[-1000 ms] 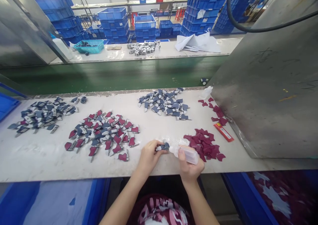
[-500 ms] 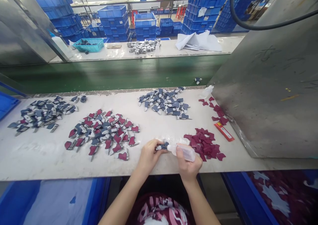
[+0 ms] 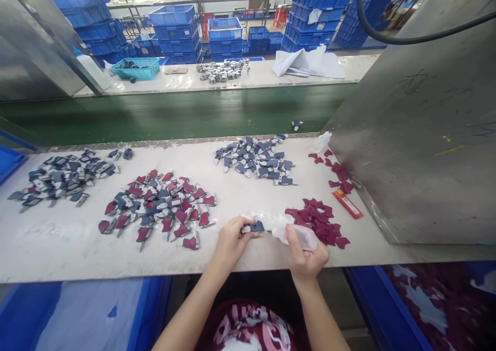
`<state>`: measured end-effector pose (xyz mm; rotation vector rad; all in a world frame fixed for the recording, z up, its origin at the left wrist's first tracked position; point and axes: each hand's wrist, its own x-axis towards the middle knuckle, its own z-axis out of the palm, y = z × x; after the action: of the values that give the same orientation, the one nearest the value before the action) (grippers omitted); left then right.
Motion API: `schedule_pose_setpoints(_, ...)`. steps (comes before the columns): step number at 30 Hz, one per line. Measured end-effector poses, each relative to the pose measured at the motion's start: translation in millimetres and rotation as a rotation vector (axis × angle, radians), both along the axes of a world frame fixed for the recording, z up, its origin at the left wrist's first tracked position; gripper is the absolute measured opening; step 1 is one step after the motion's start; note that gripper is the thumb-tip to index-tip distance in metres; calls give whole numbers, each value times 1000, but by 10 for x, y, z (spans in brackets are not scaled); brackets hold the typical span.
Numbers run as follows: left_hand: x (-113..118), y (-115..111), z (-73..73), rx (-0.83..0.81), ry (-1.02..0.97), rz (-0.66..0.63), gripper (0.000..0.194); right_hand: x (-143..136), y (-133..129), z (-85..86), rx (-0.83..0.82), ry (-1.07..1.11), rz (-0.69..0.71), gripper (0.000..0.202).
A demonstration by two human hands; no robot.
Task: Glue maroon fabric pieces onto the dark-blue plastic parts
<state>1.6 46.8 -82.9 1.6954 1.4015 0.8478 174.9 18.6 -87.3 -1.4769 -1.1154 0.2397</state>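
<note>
Between its thumb and fingers, my left hand (image 3: pixel 232 240) pinches a small dark blue and grey part (image 3: pixel 256 227) just over the white table. My right hand (image 3: pixel 306 253) is closed round a translucent squeeze bottle (image 3: pixel 304 236), whose nozzle points left and lies a little right of the part, apart from it. Maroon pieces (image 3: pixel 320 222) lie in a pile beyond and right of the bottle. To the left is a heap of parts with maroon faces (image 3: pixel 182 230). Blue-faced parts (image 3: pixel 251 157) are heaped beyond my hands.
A green conveyor (image 3: pixel 186 114) with one part (image 3: pixel 296 125) on it runs behind the table (image 3: pixel 77 258). A metal panel (image 3: pixel 426 134) stands at right, near a red packet (image 3: pixel 347 204). More parts (image 3: pixel 64 178) lie far left; blue bins (image 3: pixel 147 309) sit below.
My right hand and the bottle have moved right, away from the part, uncovering more of its blue face. The lone part on the conveyor has shifted left. My left hand stays nearly in place.
</note>
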Motion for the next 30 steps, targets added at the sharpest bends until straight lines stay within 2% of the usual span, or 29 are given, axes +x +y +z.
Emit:
schedule_pose_setpoints(2, 2, 2, -10, -2, -3, 1, 14, 21, -3, -6, -20, 56, 2, 29)
schedule_pose_setpoints(5, 4, 6, -24, -1, -6, 7, 16, 38, 29, 16, -61, 342, 17, 31)
schedule_pose_setpoints(8, 6, 10, -30, -4, 1, 11, 16, 51, 152, 96, -88, 630, 100, 34)
schedule_pose_setpoints(10, 7, 12, -24, -2, 5, 13, 15, 43, 282, 157, -98, 665, 172, 38)
schedule_pose_setpoints(14, 5, 10, 3, 22, 19, 14, 14, -65, 569, 200, -175, 492, 308, 56)
schedule_pose_setpoints(16, 1, 11, 14, 33, 30, 16, 13, -163, 685, 167, -225, 414, 359, 57)
schedule_pose_setpoints(19, -4, 16, 19, 41, 46, 15, 13, -302, 797, 91, -286, 305, 361, 51)
schedule_pose_setpoints(22, -2, 20, 21, 41, 49, 15, 14, -320, 813, 55, -342, 171, 346, 56)
schedule_pose_setpoints(24, 2, 19, 28, 36, 48, 23, 14, -223, 752, 63, -357, 3, 332, 62)
schedule_pose_setpoints(26, 6, 14, 41, 24, 44, 31, 13, -49, 641, 80, -354, -240, 263, 60)
schedule_pose_setpoints(28, 8, 9, 56, 10, 35, 39, 13, 156, 512, 85, -357, -468, 146, 43)
schedule_pose_setpoints(30, 8, 6, 69, 0, 29, 43, 14, 329, 412, 70, -368, -603, 75, 20)
